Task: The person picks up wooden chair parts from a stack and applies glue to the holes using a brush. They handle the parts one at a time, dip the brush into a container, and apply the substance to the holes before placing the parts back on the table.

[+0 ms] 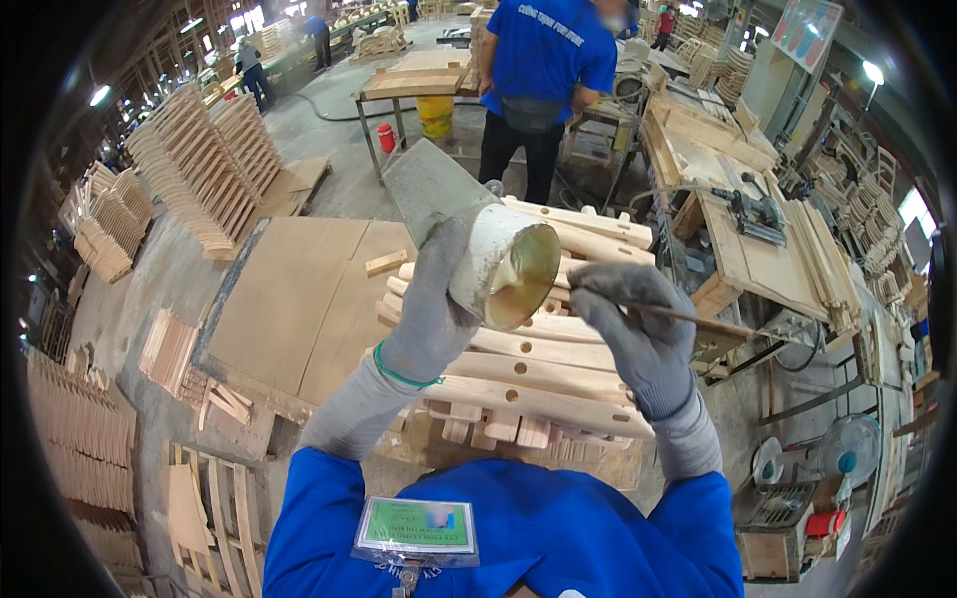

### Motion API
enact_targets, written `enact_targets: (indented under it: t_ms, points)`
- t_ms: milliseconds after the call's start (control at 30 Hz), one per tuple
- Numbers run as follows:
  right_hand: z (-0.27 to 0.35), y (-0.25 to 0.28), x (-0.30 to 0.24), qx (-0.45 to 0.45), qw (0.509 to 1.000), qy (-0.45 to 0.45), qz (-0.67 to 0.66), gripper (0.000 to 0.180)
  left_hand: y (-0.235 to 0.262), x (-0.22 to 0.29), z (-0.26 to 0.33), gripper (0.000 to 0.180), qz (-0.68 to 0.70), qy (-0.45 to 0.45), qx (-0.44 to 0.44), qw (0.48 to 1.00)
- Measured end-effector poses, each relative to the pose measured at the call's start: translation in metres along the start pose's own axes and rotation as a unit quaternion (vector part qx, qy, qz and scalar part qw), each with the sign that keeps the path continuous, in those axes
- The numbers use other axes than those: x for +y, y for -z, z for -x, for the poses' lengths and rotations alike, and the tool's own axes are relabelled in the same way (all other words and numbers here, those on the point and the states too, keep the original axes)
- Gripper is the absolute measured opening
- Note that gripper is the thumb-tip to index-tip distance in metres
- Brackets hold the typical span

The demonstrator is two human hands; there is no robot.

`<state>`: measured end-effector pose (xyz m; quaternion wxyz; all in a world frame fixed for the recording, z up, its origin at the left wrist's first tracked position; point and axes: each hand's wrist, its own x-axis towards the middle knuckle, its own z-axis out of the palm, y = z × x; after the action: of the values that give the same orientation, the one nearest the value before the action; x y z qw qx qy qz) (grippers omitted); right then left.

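My left hand (431, 304), in a grey glove, is wrapped round a whitish cup (482, 249) crusted on the outside. Its mouth is tilted toward me, and a yellowish, milky substance coats the inside. A flat grey piece (431, 181) stands out beyond the cup; I cannot tell whether it is joined to it. My right hand (643, 339), also gloved, is closed on a thin dark stick (680, 315), whose inner end is beside the cup's mouth. Below both hands lies a stack of pale wooden rails (568, 391) with round holes in their faces.
Brown boards (299, 289) lie to the left, with a small wood block (386, 262) on them. Tall stacks of wooden parts (189, 159) stand farther left. A wooden workbench (743, 239) with a clamp-like tool (753, 211) runs along the right. Ahead stands a person in blue (548, 70).
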<state>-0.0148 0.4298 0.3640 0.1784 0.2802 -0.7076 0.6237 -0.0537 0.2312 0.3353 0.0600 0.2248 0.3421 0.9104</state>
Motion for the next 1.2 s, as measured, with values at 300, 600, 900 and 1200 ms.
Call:
enact_targets:
  t_ms: [300, 600, 900, 1200]
  points:
    - [0.002, -0.009, 0.009, 0.064, 0.994, 0.056, 0.07, 0.016, 0.003, 0.01, -0.023, 0.048, -0.027, -0.076, -0.012, 0.997]
    - [-0.005, -0.001, 0.028, 0.077, 0.99, 0.055, -0.103, 0.012, 0.027, 0.008, -0.047, 0.053, 0.07, -0.028, -0.072, 0.995]
    - [-0.042, 0.005, 0.084, 0.134, 0.955, -0.104, -0.243, 0.011, 0.054, -0.016, -0.101, 0.052, 0.063, -0.011, 0.011, 0.998]
    - [-0.169, 0.044, 0.234, 0.016, 0.964, -0.108, 0.242, 0.031, 0.185, -0.079, -0.2, 0.043, 0.051, 0.033, 0.124, 0.99]
